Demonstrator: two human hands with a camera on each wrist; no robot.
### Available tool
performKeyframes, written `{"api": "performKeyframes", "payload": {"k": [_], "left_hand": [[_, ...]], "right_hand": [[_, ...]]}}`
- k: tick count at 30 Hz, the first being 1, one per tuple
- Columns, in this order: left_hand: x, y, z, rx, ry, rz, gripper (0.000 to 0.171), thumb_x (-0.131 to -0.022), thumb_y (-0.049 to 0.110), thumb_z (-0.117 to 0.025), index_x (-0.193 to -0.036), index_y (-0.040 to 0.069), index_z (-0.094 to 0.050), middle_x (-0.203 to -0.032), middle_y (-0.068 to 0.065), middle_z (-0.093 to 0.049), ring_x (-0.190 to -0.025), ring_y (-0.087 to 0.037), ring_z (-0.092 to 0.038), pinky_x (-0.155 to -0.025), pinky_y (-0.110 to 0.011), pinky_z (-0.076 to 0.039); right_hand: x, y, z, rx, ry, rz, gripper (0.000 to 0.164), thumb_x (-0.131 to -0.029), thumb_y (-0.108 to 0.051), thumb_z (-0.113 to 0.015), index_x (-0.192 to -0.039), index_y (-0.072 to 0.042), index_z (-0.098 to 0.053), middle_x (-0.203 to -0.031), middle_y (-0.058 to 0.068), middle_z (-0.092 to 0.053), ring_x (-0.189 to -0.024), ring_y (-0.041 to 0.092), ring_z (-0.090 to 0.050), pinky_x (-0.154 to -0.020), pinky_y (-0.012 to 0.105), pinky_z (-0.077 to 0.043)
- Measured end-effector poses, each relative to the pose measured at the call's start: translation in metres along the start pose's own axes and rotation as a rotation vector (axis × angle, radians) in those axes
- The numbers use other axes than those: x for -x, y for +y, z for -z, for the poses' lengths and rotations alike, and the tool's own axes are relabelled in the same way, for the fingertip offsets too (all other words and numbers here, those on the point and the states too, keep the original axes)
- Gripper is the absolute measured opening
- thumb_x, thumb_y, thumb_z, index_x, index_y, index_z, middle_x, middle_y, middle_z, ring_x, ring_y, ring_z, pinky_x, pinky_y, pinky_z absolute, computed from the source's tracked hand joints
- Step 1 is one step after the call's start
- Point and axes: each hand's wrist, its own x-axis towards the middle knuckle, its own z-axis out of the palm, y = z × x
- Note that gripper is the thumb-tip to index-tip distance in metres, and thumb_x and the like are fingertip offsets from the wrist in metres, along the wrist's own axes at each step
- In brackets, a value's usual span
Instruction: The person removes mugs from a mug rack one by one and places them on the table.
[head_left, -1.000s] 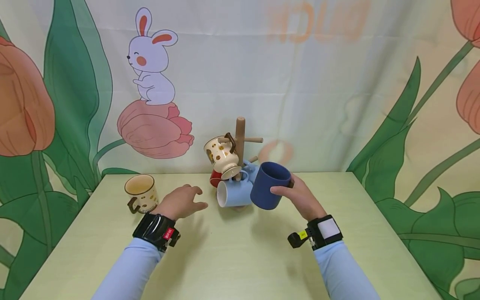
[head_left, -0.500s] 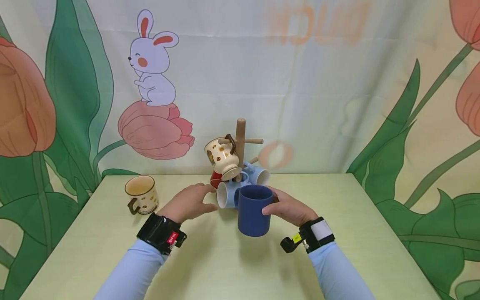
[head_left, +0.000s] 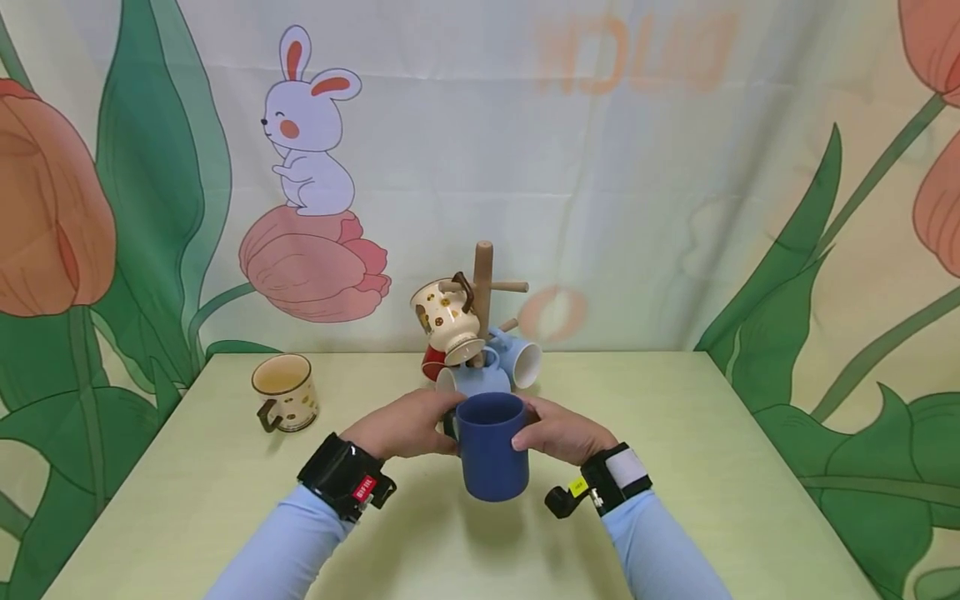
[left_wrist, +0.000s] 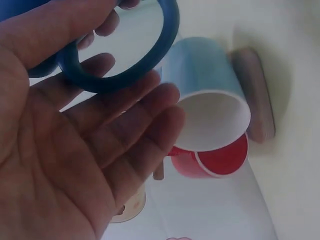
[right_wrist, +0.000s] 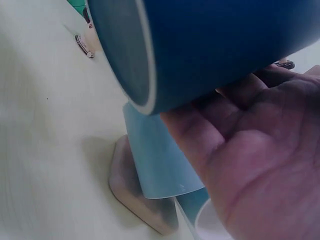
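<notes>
A dark blue mug (head_left: 493, 450) is held upright over the table, in front of the mug tree. My right hand (head_left: 566, 429) grips its right side near the rim, thumb on the near face. From the left, my left hand (head_left: 408, 425) has its thumb and forefinger at the mug's handle (left_wrist: 172, 30); the lower fingers (left_wrist: 145, 145) extend past the handle loop. Behind, a wooden mug tree (head_left: 483, 287) bears a cream patterned mug (head_left: 447, 321), two light blue mugs (head_left: 480, 381) and a red mug (head_left: 432, 363), the last partly hidden.
Another cream patterned mug (head_left: 288, 396) stands upright at the table's left, handle toward the front left. Upper right on the tree, a bare peg (head_left: 512, 287) sticks out. A printed curtain (head_left: 637, 208) hangs behind the table (head_left: 645, 533).
My right hand has brought the blue mug left and nearer, turning its handle to the left and straightening it. My left hand has moved right, from open space to the handle.
</notes>
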Motion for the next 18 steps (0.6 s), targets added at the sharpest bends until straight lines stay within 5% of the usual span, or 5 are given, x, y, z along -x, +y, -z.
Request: {"api": "performKeyframes", "payload": {"k": [12,18], "left_hand": [[0.002,-0.009,-0.005,0.075,-0.091,-0.078,0.007,-0.091,0.011,-0.071,-0.096,0.013,-0.074,-0.08,0.008,-0.068,-0.071,-0.011,-0.059,-0.07,-0.031,-0.051],[0.003,-0.015,-0.005,0.153,-0.12,-0.081,0.007,-0.092,0.012,-0.07,-0.088,0.013,-0.075,-0.074,0.003,-0.065,-0.066,-0.011,-0.055,-0.065,-0.029,-0.048]], "right_hand": [[0.0,0.01,0.001,-0.045,-0.065,-0.025,0.08,-0.078,-0.044,-0.082,-0.137,-0.001,-0.047,-0.126,0.007,-0.061,-0.114,0.024,-0.057,-0.103,0.043,-0.042],[0.001,0.012,0.002,-0.082,-0.065,-0.017,0.074,-0.082,-0.045,-0.077,-0.136,-0.005,-0.047,-0.126,0.006,-0.061,-0.114,0.024,-0.058,-0.102,0.045,-0.043]]}}
